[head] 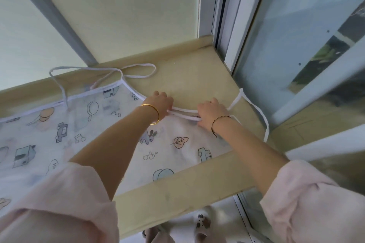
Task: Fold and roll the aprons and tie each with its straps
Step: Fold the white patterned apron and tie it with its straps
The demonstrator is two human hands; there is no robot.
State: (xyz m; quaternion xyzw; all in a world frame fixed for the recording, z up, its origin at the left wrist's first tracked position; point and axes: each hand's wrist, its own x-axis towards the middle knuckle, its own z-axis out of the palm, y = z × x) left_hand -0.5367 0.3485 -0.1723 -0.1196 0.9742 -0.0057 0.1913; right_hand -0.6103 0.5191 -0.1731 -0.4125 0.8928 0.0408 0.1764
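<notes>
Head view, translucent cartoon-print apron [59, 134] flat, white straps [138, 69], left hand [164, 102] and right hand [212, 113] pinching its edge

We are in what looks like a home, at a bay window: a beige padded window ledge [197, 81] runs beneath pale roller blinds [118, 6], with white sliding window frames [235, 25] closing its right end. A translucent cartoon-printed apron [49, 124] lies spread on the ledge, and spotted fluffy slippers [203, 223] show on the pale floor [221, 209] below its front edge.
</notes>
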